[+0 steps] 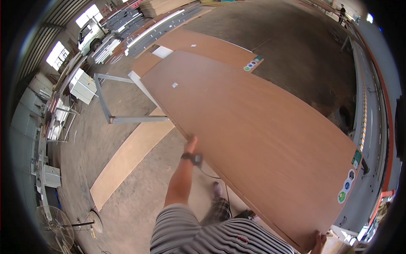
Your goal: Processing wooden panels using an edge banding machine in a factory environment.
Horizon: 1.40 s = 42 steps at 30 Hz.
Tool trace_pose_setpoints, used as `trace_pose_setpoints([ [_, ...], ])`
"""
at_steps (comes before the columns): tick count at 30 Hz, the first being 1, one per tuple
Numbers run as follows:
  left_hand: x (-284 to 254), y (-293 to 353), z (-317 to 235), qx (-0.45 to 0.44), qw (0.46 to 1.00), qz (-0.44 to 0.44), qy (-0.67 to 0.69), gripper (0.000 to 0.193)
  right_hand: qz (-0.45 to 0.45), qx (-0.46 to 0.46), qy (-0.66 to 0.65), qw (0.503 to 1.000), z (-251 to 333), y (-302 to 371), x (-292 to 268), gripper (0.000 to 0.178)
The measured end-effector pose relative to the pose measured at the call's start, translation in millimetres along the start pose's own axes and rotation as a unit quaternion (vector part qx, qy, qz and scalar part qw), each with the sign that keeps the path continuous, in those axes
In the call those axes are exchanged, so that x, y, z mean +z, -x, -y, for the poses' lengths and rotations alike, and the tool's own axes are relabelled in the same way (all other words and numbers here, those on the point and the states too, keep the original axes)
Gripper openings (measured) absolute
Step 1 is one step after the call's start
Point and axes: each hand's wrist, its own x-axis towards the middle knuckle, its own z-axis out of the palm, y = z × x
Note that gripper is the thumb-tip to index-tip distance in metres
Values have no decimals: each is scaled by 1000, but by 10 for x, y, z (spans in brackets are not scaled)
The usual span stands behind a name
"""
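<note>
A long brown board [253,135] with round stickers and a green label at its right end stretches across the view in front of me. My left hand [191,144], with a dark device strapped at the wrist, is closed on the board's near edge; some fingers are hidden beneath it. Down at the near right corner, my right hand [319,242] grips the same board. Beyond its far left end lies a second brown board [203,42], partly covered by the first. A metal frame [135,120] juts out to the left under the boards.
A pale plank [127,154] lies on the floor to the left. A large grey machine [372,118] runs along the right side. A floor fan [53,224] stands at the lower left. Stacked panels [160,31] and a white truck [89,37] are at the back left. Far off stands a person [342,13].
</note>
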Motion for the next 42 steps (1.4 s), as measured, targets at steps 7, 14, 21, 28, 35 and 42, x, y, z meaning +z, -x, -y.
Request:
trace_pose_setpoints([
  [7,-327,-1637,176,-70,996,45,39,56,57,-80,-95,991,308,-328,1747,20],
  [14,-805,-2498,-677,142,778,-342,-507,52,178,-104,-95,974,727,-679,3342,18],
  [21,-562,-1861,-1177,192,824,-137,-515,64,297,-22,-105,949,347,-1505,5148,32],
  [28,-940,-1743,1432,62,888,136,-436,36,459,70,55,884,-68,-2805,6154,35],
  [35,-336,-1665,2762,165,880,85,-437,38,444,80,-41,892,749,-3855,6703,24],
  [42,511,-1554,1877,-17,999,11,45,41,467,106,-100,872,1129,-4412,7148,15],
])
